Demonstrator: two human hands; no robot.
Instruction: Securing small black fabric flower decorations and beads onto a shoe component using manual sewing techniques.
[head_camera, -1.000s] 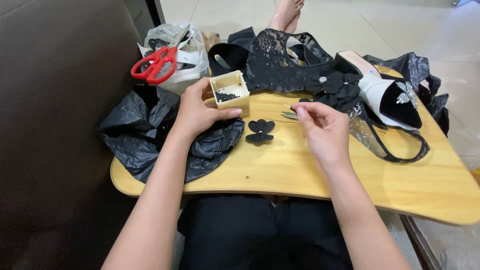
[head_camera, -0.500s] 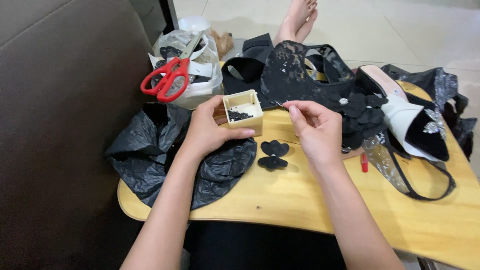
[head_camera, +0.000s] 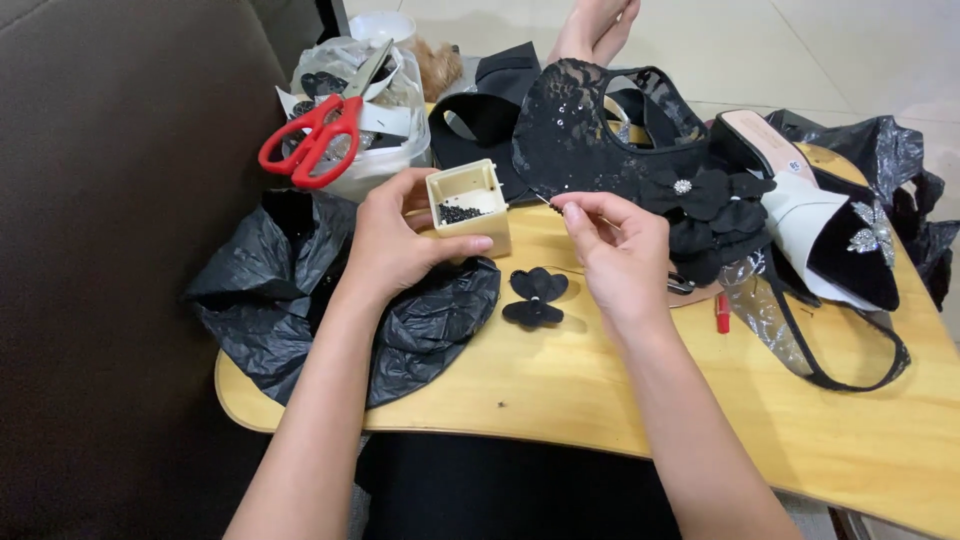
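My left hand (head_camera: 398, 236) grips a small cream square box (head_camera: 468, 207) with tiny black beads in one corner, lifted slightly above a wooden lap table (head_camera: 600, 400). My right hand (head_camera: 618, 250) pinches a thin needle (head_camera: 545, 200) between thumb and forefinger, its tip pointing toward the box's right edge. A black fabric butterfly (head_camera: 535, 297) lies flat on the table between my two wrists.
Crumpled black plastic bag (head_camera: 300, 310) at the table's left. Red-handled scissors (head_camera: 318, 130) rest on a clear bag behind it. Black lace shoe upper (head_camera: 590, 125), black fabric flowers (head_camera: 715, 215), a white-and-black shoe (head_camera: 830, 230) and a small red item (head_camera: 722, 313) lie right. Another person's feet (head_camera: 590, 25) are beyond.
My right hand has brought the needle leftward up to the bead box, which my left hand has kept holding. The view shifted, showing more of the table's right side.
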